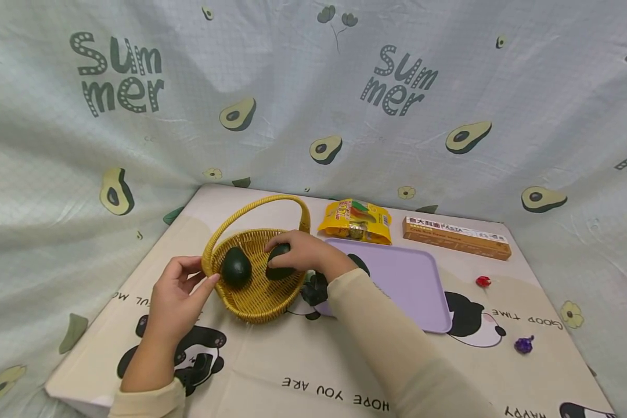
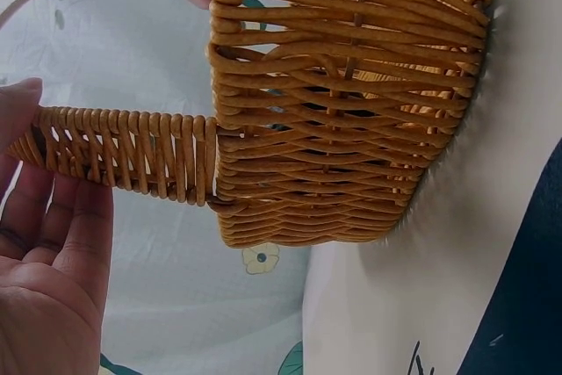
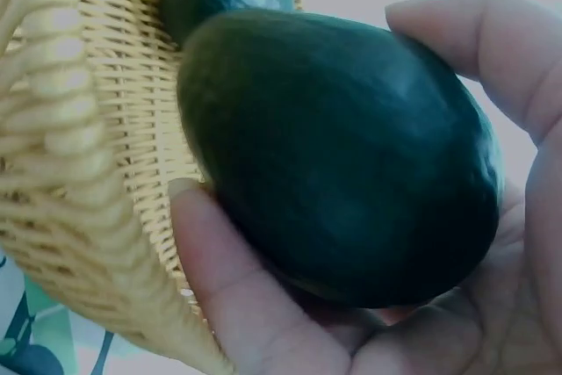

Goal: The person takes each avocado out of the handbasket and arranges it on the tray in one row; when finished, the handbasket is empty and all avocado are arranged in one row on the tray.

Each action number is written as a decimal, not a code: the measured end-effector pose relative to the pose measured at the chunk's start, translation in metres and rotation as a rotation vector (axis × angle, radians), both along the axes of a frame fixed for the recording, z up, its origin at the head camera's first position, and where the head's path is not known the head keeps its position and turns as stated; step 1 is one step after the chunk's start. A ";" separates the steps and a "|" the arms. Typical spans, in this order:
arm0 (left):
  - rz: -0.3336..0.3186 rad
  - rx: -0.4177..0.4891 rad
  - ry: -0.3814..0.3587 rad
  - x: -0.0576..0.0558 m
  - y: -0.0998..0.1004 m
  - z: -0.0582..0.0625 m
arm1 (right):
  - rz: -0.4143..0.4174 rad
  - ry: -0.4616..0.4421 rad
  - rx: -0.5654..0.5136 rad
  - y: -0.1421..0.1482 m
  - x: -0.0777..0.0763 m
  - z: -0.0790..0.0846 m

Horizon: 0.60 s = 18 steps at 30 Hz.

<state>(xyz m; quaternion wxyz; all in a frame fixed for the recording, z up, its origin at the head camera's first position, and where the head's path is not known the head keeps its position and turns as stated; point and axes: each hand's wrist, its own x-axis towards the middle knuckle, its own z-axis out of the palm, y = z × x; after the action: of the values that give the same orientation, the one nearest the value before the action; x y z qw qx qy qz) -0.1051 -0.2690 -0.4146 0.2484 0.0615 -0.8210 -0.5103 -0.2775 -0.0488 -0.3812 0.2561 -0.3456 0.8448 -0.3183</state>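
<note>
A yellow wicker basket [image 1: 253, 313] with a tall arched handle [image 2: 149, 151] stands on the table. My left hand [image 1: 180, 299] pinches the lower left end of that handle between thumb and fingers. Inside the basket, on its left side, lies a dark green avocado [image 1: 236, 268]. My right hand [image 1: 305, 252] grips a second avocado [image 3: 342, 164] at the basket's right side, thumb and fingers around it. In the right wrist view this fruit overlaps the first avocado behind it and sits just inside the woven rim.
A lavender tray [image 1: 407, 278] lies to the right, with a dark rounded thing [image 1: 359, 263] partly behind my right forearm. Behind are a yellow snack bag [image 1: 355, 220] and a pasta box [image 1: 457, 238]. Small red [image 1: 483, 281] and purple [image 1: 523, 345] wrapped pieces lie farther right.
</note>
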 end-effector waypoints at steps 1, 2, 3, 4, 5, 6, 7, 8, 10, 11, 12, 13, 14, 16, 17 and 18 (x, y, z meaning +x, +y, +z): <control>0.001 -0.001 0.001 0.000 0.000 0.000 | -0.008 -0.009 -0.016 0.002 0.000 0.000; 0.000 -0.001 0.003 0.000 0.000 0.000 | -0.013 -0.013 -0.029 0.003 -0.001 0.001; 0.000 -0.003 0.003 0.000 0.000 0.000 | -0.019 -0.010 -0.038 0.004 -0.001 0.001; 0.002 -0.004 0.002 0.000 0.000 0.000 | -0.024 -0.007 -0.045 0.006 -0.001 0.002; 0.004 -0.006 0.000 0.000 0.000 0.000 | -0.028 -0.003 -0.047 0.007 -0.001 0.002; 0.008 -0.009 -0.004 0.000 0.000 0.000 | -0.030 0.013 -0.045 0.008 -0.001 0.003; 0.011 -0.010 -0.007 0.000 -0.001 0.000 | -0.031 0.027 -0.041 0.009 -0.001 0.003; 0.013 -0.011 -0.010 0.000 0.000 0.000 | -0.029 0.036 -0.039 0.010 -0.001 0.004; 0.016 -0.011 -0.015 0.000 0.000 0.000 | -0.029 0.048 -0.034 0.013 0.000 0.005; 0.016 -0.010 -0.015 0.000 0.000 0.000 | -0.029 0.056 -0.031 0.014 0.000 0.006; 0.016 -0.010 -0.015 0.000 0.000 0.000 | -0.030 0.059 -0.032 0.016 0.000 0.006; 0.016 -0.010 -0.015 0.000 0.000 0.000 | -0.037 0.057 -0.033 0.018 -0.001 0.006; 0.015 -0.008 -0.014 0.000 0.000 0.000 | -0.048 0.055 -0.035 0.020 -0.001 0.006; 0.012 -0.004 -0.015 0.000 0.000 0.000 | -0.082 0.052 -0.046 0.024 -0.001 0.007; 0.013 -0.004 -0.017 0.000 0.001 0.000 | -0.099 0.048 -0.054 0.026 -0.002 0.007; 0.013 -0.005 -0.019 0.001 0.001 0.000 | -0.116 0.046 -0.063 0.028 -0.002 0.007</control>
<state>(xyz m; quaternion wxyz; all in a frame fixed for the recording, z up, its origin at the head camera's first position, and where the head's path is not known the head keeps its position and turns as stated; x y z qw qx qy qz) -0.1045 -0.2682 -0.4149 0.2440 0.0711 -0.8241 -0.5062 -0.2794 -0.0204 -0.3743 0.2067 -0.3110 0.8587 -0.3509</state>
